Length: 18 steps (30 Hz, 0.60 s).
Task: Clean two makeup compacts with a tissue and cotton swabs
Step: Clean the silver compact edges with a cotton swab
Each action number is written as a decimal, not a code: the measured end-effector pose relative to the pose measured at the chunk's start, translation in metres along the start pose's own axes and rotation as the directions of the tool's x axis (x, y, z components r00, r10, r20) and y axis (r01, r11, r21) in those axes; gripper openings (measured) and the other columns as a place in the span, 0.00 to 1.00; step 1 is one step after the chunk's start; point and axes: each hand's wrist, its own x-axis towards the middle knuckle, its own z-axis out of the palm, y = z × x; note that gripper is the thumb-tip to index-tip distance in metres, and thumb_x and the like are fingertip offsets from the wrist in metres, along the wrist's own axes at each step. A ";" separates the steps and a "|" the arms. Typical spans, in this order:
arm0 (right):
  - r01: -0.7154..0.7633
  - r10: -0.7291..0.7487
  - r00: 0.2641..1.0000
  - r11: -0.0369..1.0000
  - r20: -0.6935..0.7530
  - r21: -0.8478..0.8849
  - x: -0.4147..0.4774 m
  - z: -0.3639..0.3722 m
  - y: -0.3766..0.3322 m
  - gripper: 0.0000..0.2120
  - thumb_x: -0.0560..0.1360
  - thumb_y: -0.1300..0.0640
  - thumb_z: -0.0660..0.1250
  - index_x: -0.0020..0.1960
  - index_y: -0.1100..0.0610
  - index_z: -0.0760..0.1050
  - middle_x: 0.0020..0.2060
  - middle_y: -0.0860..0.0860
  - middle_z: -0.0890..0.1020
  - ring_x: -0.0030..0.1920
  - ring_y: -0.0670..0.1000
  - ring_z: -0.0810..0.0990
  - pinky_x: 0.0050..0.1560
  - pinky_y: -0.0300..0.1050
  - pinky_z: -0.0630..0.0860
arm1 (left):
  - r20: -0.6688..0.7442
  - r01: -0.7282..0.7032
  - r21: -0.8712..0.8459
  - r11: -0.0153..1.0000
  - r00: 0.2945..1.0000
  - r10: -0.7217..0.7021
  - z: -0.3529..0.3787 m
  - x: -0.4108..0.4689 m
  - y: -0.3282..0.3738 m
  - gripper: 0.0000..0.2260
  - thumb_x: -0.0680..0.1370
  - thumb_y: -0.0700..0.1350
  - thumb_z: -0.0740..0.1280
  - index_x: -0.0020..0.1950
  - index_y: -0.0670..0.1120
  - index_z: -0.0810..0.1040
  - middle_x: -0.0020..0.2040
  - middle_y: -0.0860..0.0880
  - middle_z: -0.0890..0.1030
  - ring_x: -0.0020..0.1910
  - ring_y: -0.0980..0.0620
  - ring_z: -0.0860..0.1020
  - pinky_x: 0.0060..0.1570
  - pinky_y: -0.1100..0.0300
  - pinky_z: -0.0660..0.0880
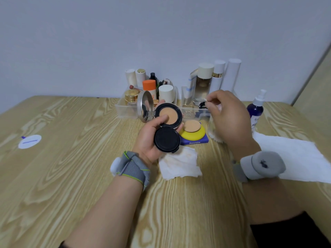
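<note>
- Left hand (152, 138) is gripping the open compact (168, 115), thumb and fingers curled round it.
- Right hand (227, 115) is pinching a cotton swab (205, 100) just right of the compact, not touching it.
- Stained tissue (180, 164) is lying on the table (71, 158) just below the compact.

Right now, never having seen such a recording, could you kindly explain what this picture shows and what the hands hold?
No machine here: a person wears a head camera looking down at their own bare hands. The left hand holds an open round black compact with beige cushion and silver mirrored lid. The right hand pinches a white-tipped cotton swab. On the pale wooden table lie a stained white tissue, a round yellow puff on a blue box, and a clear plastic organiser of cosmetics.
</note>
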 end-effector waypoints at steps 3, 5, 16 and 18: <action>0.049 -0.049 0.999 0.990 -0.007 0.130 -0.009 0.009 -0.016 0.05 0.77 0.57 0.63 0.51 0.52 0.77 0.44 0.46 0.75 0.46 0.46 0.74 0.46 0.39 0.69 | -0.030 0.003 0.007 1.000 1.000 -0.003 -0.002 0.000 0.001 0.28 0.75 0.37 0.63 0.76 0.45 0.66 0.70 0.38 0.73 0.64 0.40 0.77 0.59 0.44 0.76; 0.039 -0.048 0.998 0.980 0.037 0.193 -0.015 0.016 -0.024 0.07 0.78 0.58 0.63 0.53 0.51 0.78 0.45 0.46 0.73 0.44 0.42 0.73 0.46 0.34 0.68 | -0.020 -0.003 0.027 1.000 1.000 0.004 -0.002 -0.001 0.002 0.32 0.73 0.37 0.65 0.77 0.47 0.64 0.71 0.38 0.72 0.61 0.40 0.79 0.60 0.45 0.76; -0.069 0.035 0.994 0.936 0.103 0.346 -0.030 0.027 -0.039 0.05 0.76 0.59 0.67 0.49 0.51 0.79 0.41 0.45 0.76 0.34 0.33 0.76 0.42 0.29 0.69 | 0.190 0.008 0.092 0.996 0.981 -0.026 -0.001 -0.005 -0.002 0.21 0.71 0.32 0.60 0.59 0.46 0.83 0.60 0.36 0.78 0.54 0.43 0.81 0.55 0.51 0.80; -0.076 0.045 0.994 0.937 0.096 0.341 -0.030 0.027 -0.039 0.04 0.76 0.58 0.67 0.48 0.51 0.79 0.41 0.45 0.76 0.34 0.31 0.75 0.42 0.30 0.69 | 0.196 0.001 0.124 0.992 0.980 -0.026 -0.001 -0.006 -0.003 0.19 0.70 0.31 0.60 0.48 0.47 0.87 0.58 0.37 0.79 0.52 0.44 0.80 0.51 0.53 0.81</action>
